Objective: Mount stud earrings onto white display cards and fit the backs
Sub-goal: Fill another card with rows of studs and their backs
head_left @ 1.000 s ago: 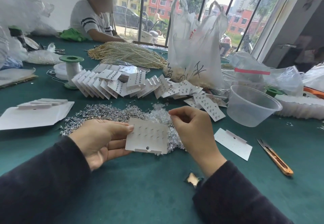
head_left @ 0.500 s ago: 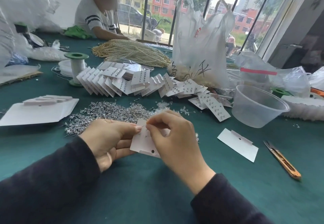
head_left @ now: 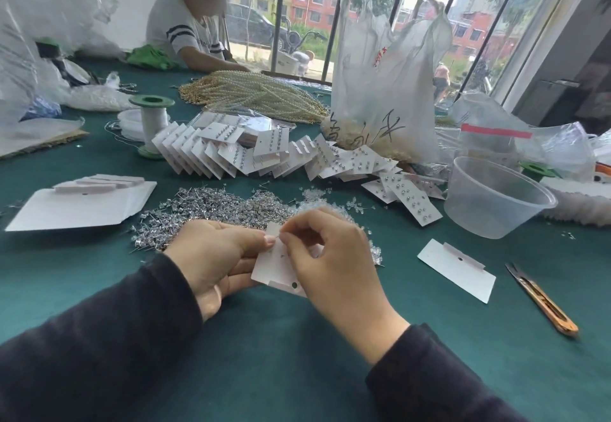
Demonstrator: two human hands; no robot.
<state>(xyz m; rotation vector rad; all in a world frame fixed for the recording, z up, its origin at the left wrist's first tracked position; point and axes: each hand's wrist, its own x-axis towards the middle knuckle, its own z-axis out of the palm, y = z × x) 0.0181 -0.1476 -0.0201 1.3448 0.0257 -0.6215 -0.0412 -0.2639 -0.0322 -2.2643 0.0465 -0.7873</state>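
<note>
While the left hand (head_left: 215, 256) grips a white display card (head_left: 271, 269) by its left edge, thumb on top and fingers curled beneath, the right hand (head_left: 334, 266) pinches thumb and forefinger together at the card's upper edge. What they pinch is too small to tell. The card sits tilted just above the table (head_left: 297, 372), between the two hands. It is matte, stiff and roughly rectangular, with a round hole near its lower edge and faint dots across its face.

Just beyond the hands lies a heap of stud earrings (head_left: 205, 210), thin silvery posts tangled together. Touching its right side is a smaller scatter of clear backs (head_left: 317, 198), tiny and glassy. Farther back a long row of filled cards (head_left: 205, 153) leans like fallen dominoes, each dotted with shiny studs. To the left rests a stack of blank cards (head_left: 82, 203), flat and smooth. To the right a single blank card (head_left: 456, 269) lies flat, with thread snips (head_left: 542, 302) near it, orange-handled and pointed. A translucent plastic tub (head_left: 496, 196), round and tapered, stands behind them. The table's cover is dark green and felt-like.
</note>
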